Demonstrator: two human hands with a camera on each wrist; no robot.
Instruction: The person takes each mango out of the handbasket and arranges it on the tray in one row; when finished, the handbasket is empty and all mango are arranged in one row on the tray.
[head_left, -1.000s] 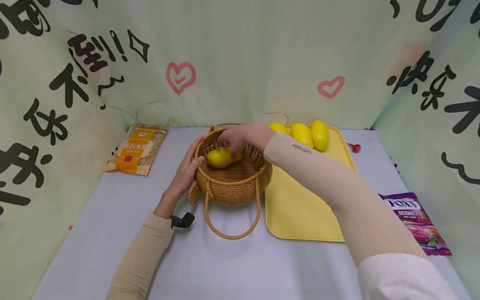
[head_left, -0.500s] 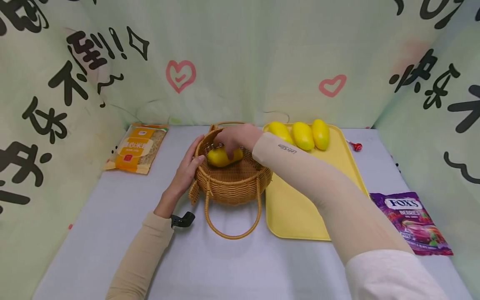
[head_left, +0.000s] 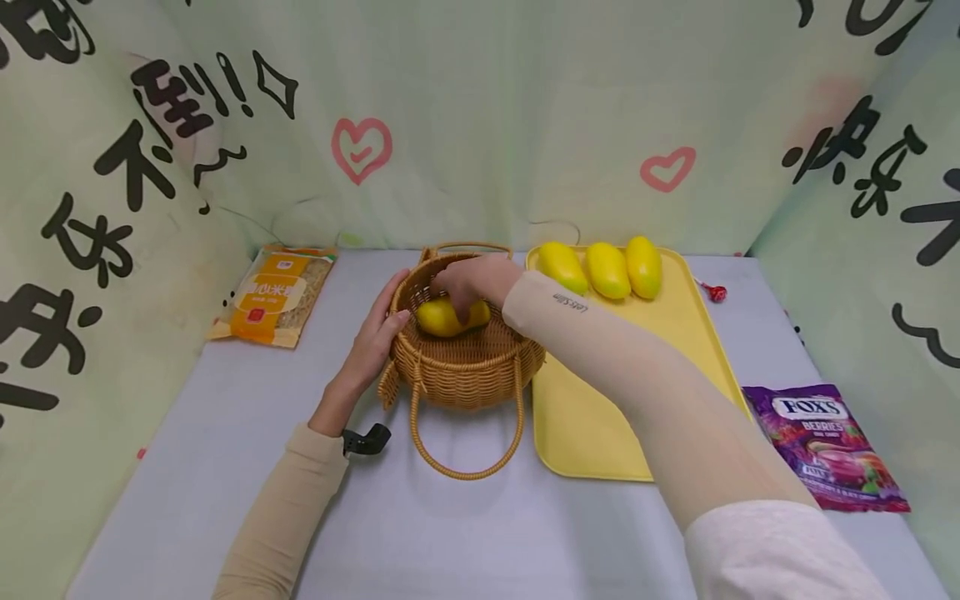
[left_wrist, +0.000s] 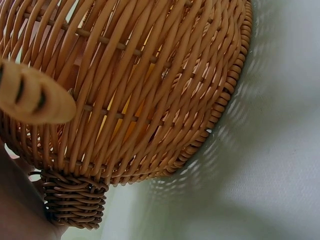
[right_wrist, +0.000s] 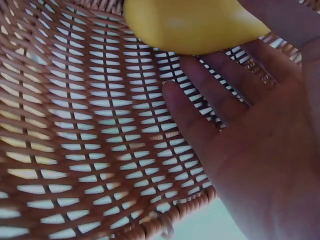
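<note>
A brown wicker basket (head_left: 465,379) stands mid-table, with a yellow mango (head_left: 438,319) inside. My right hand (head_left: 480,279) reaches over the rim into it. In the right wrist view, the thumb (right_wrist: 287,20) lies across the near side of the mango (right_wrist: 190,25) and the fingers reach behind it. My left hand (head_left: 371,337) holds the basket's left side, its thumb at the rim and its fingers along the outer wall. Woven basket wall (left_wrist: 130,90) fills much of the left wrist view. Several mangoes (head_left: 607,271) lie at the back of a yellow tray (head_left: 585,425).
An orange-and-clear packet of grain (head_left: 273,298) lies at the back left. A purple FOX'S candy bag (head_left: 825,446) sits right of the tray, and a red lollipop (head_left: 715,292) lies behind it. The basket's loop handle (head_left: 465,475) hangs toward the front. Printed cloth walls enclose the table.
My right forearm has shifted left, uncovering more of the tray, its mangoes and the candy bag. The right hand stays at the mango in the basket. My left hand has kept its place.
</note>
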